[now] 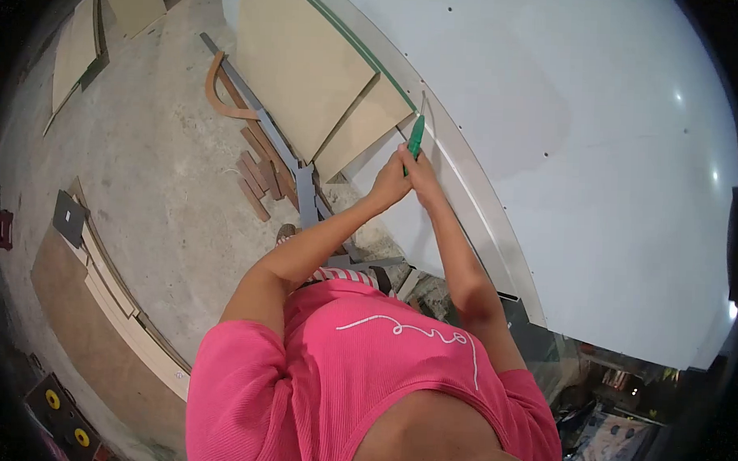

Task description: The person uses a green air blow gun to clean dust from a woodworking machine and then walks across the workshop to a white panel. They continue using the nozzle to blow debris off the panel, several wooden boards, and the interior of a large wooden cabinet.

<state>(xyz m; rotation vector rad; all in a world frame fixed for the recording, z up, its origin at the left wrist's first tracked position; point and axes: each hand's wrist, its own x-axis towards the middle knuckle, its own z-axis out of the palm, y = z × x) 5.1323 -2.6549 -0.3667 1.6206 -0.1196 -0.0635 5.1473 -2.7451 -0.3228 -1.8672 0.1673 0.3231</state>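
A green-handled tool point(416, 136) with a thin metal shaft points up and away, its tip over the pale curved edge strip point(468, 181) of a large white panel point(582, 173). My left hand point(390, 181) is closed around the lower end of the handle. Against it, my right hand point(424, 177) is closed on the same handle from the right side. The fingers partly hide the handle's lower end. Just left of the tool are beige boards point(310, 66) with green edging.
Brown wooden pieces point(257, 178) and a curved orange-brown piece point(214, 87) lie on the concrete floor point(160, 158). Long curved strips point(123, 303) are at the lower left, near a black box with yellow rings point(62, 415). Assorted items sit at the lower right.
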